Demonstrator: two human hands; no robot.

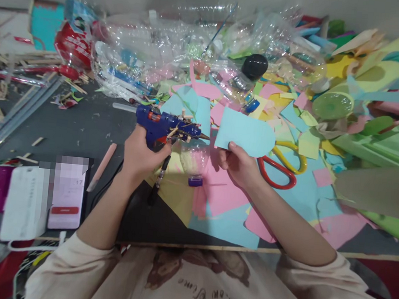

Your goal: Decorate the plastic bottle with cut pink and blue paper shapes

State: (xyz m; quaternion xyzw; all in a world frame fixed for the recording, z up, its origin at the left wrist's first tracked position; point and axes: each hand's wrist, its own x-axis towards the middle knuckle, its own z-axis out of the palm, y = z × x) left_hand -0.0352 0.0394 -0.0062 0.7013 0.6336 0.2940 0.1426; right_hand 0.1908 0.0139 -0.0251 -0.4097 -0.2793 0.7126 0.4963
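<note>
My left hand (139, 156) is wrapped round the handle of a blue hot glue gun (163, 125), whose nozzle points right. Bits of wood and dried glue cling to its front, and a clear glue stick (123, 108) juts from its back. Between thumb and fingers, my right hand (236, 163) pinches a light blue paper piece (244, 132) with one rounded end, by its lower edge. The nozzle tip is close to the paper's left edge; whether they touch I cannot tell. Below the nozzle lies a clear plastic bottle piece with a purple cap (195, 181).
Scissors with red and yellow handles (279, 175) lie right of my right hand on coloured paper. Clear plastic bottles (153, 43) are heaped at the back. A phone (68, 194), a white power bank (25, 204) and glue sticks (21, 113) lie on the left.
</note>
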